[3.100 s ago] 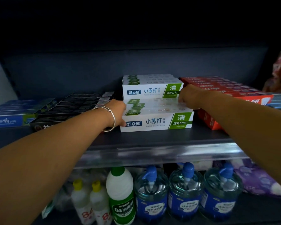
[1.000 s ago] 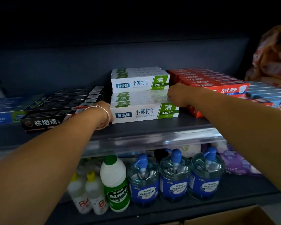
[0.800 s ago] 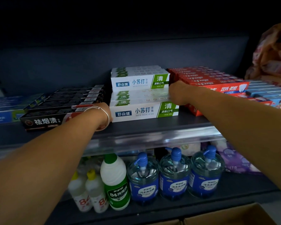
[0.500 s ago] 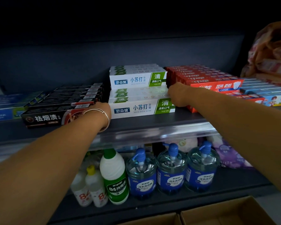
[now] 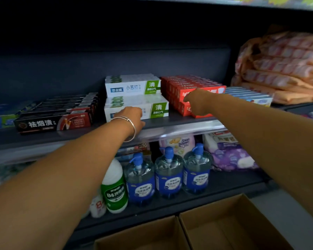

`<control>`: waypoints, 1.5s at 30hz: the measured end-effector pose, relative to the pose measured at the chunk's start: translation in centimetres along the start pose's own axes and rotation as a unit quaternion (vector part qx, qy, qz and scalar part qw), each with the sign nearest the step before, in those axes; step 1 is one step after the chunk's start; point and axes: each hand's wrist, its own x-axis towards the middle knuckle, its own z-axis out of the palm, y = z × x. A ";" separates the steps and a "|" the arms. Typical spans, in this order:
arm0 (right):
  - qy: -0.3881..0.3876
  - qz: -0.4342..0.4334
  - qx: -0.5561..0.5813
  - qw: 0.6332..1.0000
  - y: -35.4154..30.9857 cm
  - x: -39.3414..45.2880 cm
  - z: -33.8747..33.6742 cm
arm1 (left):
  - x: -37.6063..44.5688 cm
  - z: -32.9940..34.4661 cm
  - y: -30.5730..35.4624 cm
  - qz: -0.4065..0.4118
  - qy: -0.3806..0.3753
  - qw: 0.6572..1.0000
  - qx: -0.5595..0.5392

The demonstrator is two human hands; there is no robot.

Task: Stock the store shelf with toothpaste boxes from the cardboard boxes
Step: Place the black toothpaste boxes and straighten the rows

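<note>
- Left hand (image 5: pixel 132 115), a silver bangle (image 5: pixel 129 127) on its wrist, is at the front face of the lower white-and-green toothpaste boxes (image 5: pixel 157 108); its fingers are hidden behind the back of the hand, so whether they hold anything cannot be told.
- Right hand (image 5: pixel 197 100) reaches in front of the red toothpaste boxes (image 5: pixel 193 83) with the fingers bent downward; no grasp is visible.
- White-and-green boxes are long cartons with a white face, blue lettering and a green panel at the right end, stacked in two layers on the shelf (image 5: pixel 179 121).
- Red boxes sit just beside them to the right, also stacked; black toothpaste boxes (image 5: pixel 54 121) lie in a row to the left.
- Blue toothpaste boxes (image 5: pixel 249 95) lie right of the red ones.
- Below the shelf stand three blue pump bottles (image 5: pixel 168 175) and a white bottle with a green label (image 5: pixel 114 188).
- Two open cardboard boxes (image 5: pixel 224 226) sit at the bottom.
</note>
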 end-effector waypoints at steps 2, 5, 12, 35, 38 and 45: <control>-0.002 -0.004 -0.021 1.000 1.2 -0.7 0.6 | 0.4 0.7 2.1 0.013 0.000 0.999 -0.043; -0.018 0.002 -0.031 0.999 3.7 -1.0 2.0 | 1.9 1.8 5.4 0.035 -0.001 0.996 -0.087; -0.019 0.013 -0.022 0.999 10.3 0.1 5.4 | 6.1 3.7 12.8 0.044 0.023 0.991 -0.123; 0.012 0.007 0.080 0.997 17.2 4.5 10.0 | 9.6 5.0 18.1 -0.116 0.048 0.986 -0.109; 0.021 0.021 0.092 0.995 16.5 4.3 9.8 | 9.6 5.1 17.4 -0.097 0.049 0.987 -0.120; -0.002 0.079 0.131 0.988 15.5 4.4 9.0 | 9.5 4.9 16.6 -0.060 0.051 0.990 -0.120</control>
